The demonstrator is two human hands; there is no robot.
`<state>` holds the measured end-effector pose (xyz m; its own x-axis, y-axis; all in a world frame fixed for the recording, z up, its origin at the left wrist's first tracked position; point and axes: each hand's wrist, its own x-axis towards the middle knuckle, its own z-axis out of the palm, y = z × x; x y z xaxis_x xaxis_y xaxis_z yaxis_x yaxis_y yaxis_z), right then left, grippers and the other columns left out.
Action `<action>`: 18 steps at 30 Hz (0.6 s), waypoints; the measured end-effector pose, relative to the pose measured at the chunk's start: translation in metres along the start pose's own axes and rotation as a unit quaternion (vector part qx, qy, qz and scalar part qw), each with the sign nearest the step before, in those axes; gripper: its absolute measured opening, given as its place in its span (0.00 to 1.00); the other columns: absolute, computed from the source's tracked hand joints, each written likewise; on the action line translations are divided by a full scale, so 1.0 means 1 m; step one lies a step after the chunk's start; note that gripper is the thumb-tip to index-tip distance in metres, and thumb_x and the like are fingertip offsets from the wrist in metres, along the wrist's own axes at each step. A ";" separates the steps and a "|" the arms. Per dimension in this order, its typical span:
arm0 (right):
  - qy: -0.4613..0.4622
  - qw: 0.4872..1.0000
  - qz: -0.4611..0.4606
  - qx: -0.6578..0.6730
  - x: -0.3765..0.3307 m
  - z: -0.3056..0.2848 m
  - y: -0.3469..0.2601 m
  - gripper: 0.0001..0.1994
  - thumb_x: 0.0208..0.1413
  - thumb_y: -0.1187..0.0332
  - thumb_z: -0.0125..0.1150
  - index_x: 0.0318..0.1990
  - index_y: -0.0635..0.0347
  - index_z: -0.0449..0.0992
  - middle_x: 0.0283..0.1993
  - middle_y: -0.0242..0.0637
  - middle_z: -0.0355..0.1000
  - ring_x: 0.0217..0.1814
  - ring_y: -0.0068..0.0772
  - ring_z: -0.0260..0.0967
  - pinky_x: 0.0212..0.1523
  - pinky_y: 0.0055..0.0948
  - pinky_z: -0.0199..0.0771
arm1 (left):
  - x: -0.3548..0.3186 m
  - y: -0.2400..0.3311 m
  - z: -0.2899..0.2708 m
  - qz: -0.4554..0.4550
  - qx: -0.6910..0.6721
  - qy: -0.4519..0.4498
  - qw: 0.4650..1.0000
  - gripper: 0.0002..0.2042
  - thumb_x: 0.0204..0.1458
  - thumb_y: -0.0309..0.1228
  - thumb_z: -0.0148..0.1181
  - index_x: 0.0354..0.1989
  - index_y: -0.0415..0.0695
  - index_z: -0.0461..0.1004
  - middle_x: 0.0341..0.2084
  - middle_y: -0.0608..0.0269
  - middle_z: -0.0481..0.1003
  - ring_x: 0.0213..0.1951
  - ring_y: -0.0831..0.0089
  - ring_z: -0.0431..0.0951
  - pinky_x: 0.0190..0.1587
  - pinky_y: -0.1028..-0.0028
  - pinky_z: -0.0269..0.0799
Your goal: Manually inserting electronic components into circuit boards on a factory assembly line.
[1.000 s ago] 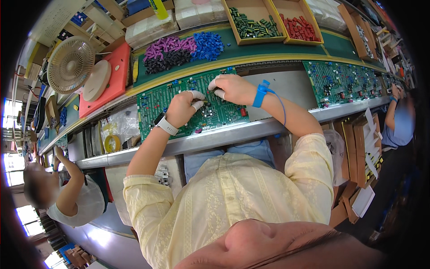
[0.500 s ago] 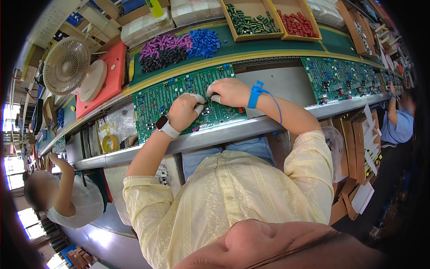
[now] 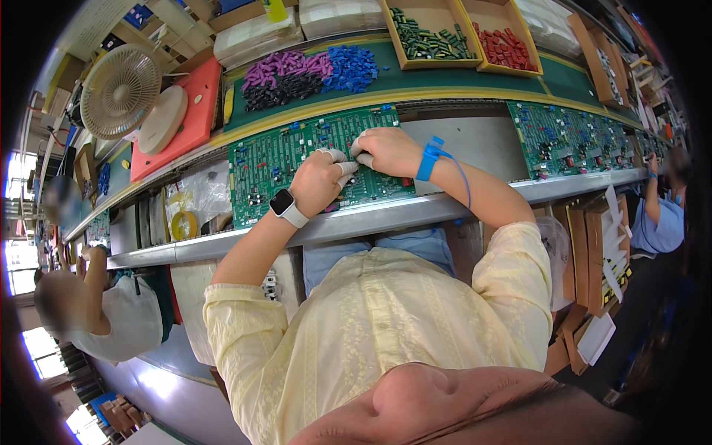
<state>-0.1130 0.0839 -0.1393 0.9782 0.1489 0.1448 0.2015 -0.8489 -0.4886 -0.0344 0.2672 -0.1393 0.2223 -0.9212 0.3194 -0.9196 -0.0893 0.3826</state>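
Note:
A large green circuit board (image 3: pixel 259 167), crowded with small parts, lies on the metal-edged work line in front of me. Both hands are over its middle and right part, with pale finger covers on several fingers. My left hand (image 3: pixel 317 182), below a watch, has thumb and fingers drawn together close to the board. Just right of it, my right hand (image 3: pixel 389 152) is bent in a pinch, a blue wrist strap (image 3: pixel 429 159) with a cord around its wrist. The fingertips nearly meet; whatever lies between them is too small or hidden to make out.
Piles of purple (image 3: pixel 278 68), black (image 3: pixel 278 94) and blue parts (image 3: pixel 350 68) lie beyond the board. Farther right stand boxes of green (image 3: pixel 430 37) and red parts (image 3: pixel 506 48). A fan (image 3: pixel 121 93) stands left. More boards (image 3: pixel 571 137) sit right. Co-workers (image 3: pixel 122 319) are on both sides.
My left hand has shifted slightly right across the board, closer to the right hand. My right hand stays in nearly the same place over the board. The whole view has shifted a little.

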 end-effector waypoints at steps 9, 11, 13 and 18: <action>-0.028 0.998 -0.027 -0.045 -0.003 -0.001 -0.005 0.06 0.46 0.69 0.54 0.32 0.57 0.74 0.35 0.38 0.71 0.41 0.40 0.68 0.41 0.38 0.68 | -0.119 -0.013 -0.071 -0.253 0.016 0.243 0.936 0.13 0.45 0.24 0.58 0.41 0.41 0.74 0.32 0.55 0.74 0.33 0.64 0.74 0.37 0.72 0.70; -0.029 0.996 -0.059 -0.060 -0.003 0.001 -0.006 0.06 0.47 0.69 0.53 0.32 0.57 0.73 0.35 0.38 0.71 0.41 0.40 0.68 0.41 0.38 0.67 | -0.168 -0.023 -0.081 -0.338 0.039 0.300 0.891 0.11 0.46 0.23 0.58 0.40 0.40 0.74 0.30 0.58 0.75 0.29 0.72 0.73 0.34 0.76 0.69; 0.009 0.997 -0.059 -0.058 -0.005 -0.002 -0.011 0.06 0.46 0.68 0.55 0.32 0.58 0.72 0.35 0.38 0.70 0.41 0.41 0.67 0.42 0.38 0.67 | -0.227 -0.046 -0.077 -0.394 0.003 0.404 0.825 0.09 0.48 0.24 0.58 0.38 0.38 0.74 0.27 0.62 0.75 0.28 0.79 0.71 0.33 0.79 0.68; 0.038 0.998 -0.041 -0.022 -0.013 -0.014 -0.019 0.09 0.44 0.70 0.60 0.34 0.60 0.71 0.35 0.39 0.70 0.39 0.41 0.67 0.39 0.34 0.67 | -0.342 -0.071 -0.036 -0.594 0.112 0.262 0.752 0.10 0.46 0.31 0.58 0.35 0.40 0.75 0.29 0.51 0.76 0.32 0.62 0.77 0.36 0.69 0.70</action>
<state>-0.1301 0.0910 -0.1203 0.9518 0.1810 0.2478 0.2763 -0.8568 -0.4354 -0.0331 0.6020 -0.2441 0.9734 0.1295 0.1891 0.0097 -0.8475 0.5306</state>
